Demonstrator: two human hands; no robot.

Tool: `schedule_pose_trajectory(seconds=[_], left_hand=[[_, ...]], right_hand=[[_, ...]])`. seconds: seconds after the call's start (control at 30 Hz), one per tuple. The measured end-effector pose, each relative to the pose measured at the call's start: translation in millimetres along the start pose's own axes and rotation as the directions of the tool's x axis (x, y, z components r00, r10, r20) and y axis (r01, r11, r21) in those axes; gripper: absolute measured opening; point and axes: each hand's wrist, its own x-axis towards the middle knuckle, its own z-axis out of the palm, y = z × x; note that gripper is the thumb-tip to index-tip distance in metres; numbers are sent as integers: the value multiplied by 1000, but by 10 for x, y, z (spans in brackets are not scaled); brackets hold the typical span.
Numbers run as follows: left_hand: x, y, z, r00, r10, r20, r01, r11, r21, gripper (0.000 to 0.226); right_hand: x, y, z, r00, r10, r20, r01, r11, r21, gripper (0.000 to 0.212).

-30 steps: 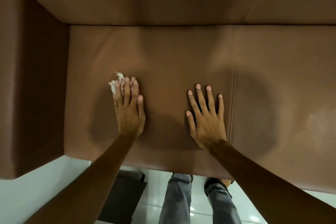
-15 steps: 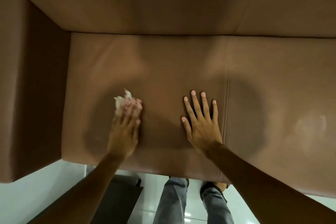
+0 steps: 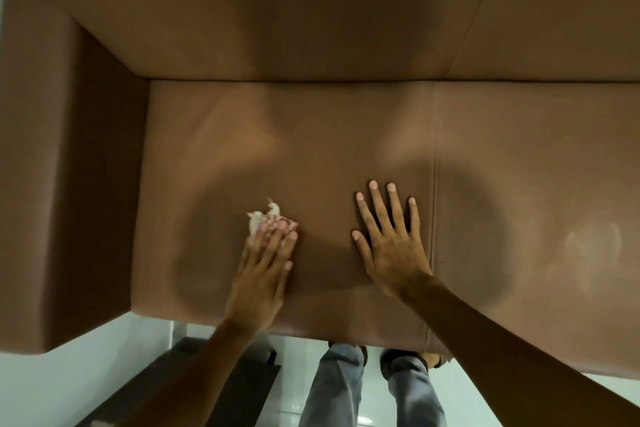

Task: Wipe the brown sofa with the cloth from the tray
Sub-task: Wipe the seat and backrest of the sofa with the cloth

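The brown sofa [image 3: 346, 135] fills the view, its seat cushion flat below me. My left hand [image 3: 263, 270] presses a small white cloth [image 3: 261, 217] onto the seat, fingers together over it; only a crumpled edge of the cloth shows past the fingertips. My right hand [image 3: 388, 243] lies flat on the seat to the right, fingers spread, holding nothing. A seam [image 3: 434, 218] in the cushion runs just right of that hand.
The sofa's armrest [image 3: 69, 184] rises on the left and the backrest [image 3: 311, 10] stands at the far side. Below the seat's front edge are a pale floor [image 3: 52, 385], a dark low object [image 3: 249, 388] and my legs in grey trousers [image 3: 367, 392].
My left hand has slid the cloth toward the seat's front edge and slightly right. The right hand stays planted flat on the seat.
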Motion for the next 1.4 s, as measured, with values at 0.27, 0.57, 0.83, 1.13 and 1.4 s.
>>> schedule_pose_trajectory(seconds=[0.27, 0.57, 0.83, 1.13, 1.4], left_hand=[[1158, -144, -371, 942, -204, -265, 195, 979, -58, 58], [235, 163, 30, 978, 207, -18, -206, 978, 42, 61], [105, -13, 5, 988, -112, -103, 107, 993, -54, 67], [180, 29, 173, 940, -206, -273, 161, 971, -179, 55], [687, 179, -187, 665, -566, -488, 202, 765, -612, 51]], right_hand=[[0, -16, 82, 1000, 3, -23, -4, 999, -41, 74], [5, -28, 93, 999, 23, 23, -22, 999, -26, 75], [11, -12, 81, 1000, 19, -15, -20, 999, -36, 74], [-40, 147, 171, 987, -51, -155, 49, 999, -13, 72], [303, 281, -144, 971, -73, -226, 80, 996, 24, 74]])
